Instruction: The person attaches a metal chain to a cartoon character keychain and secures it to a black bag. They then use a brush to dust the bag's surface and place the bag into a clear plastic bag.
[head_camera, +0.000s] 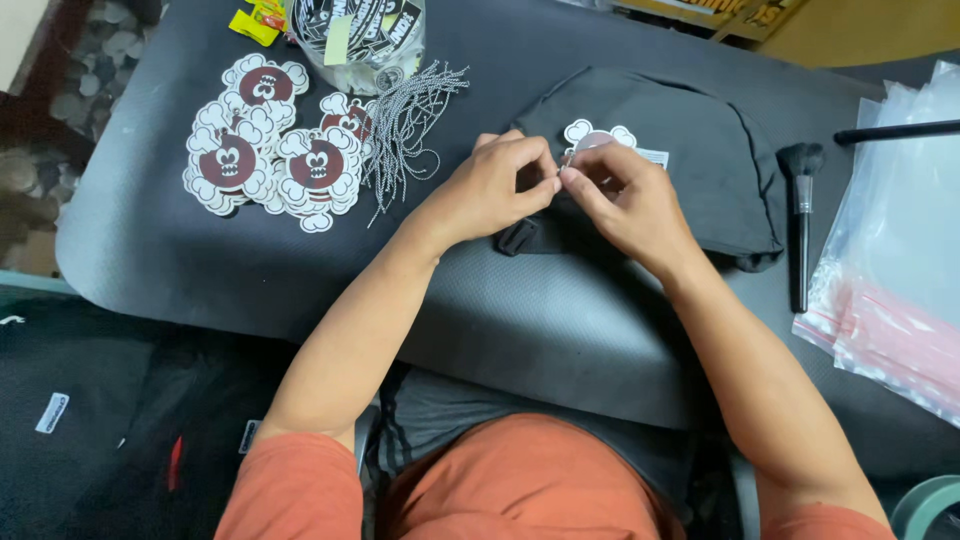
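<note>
Over on the left, a fanned pile of white-edged, dark-red cloud-shaped card tags (262, 140) and a bundle of thin black-and-white string loops (405, 125) sit unused on the dark grey padded table (170, 230), so plenty's left. Mid-frame, the left hand (495, 190) and right hand (625, 200) both pinch at one spot where a single tag (592, 138) lies on the folded black cloth garment (690, 160). Looks like a loop between the fingertips, but it's hidden. A black-bristled brush (802, 215) and clear zip bags (895, 250) lie right, bags cut off.
</note>
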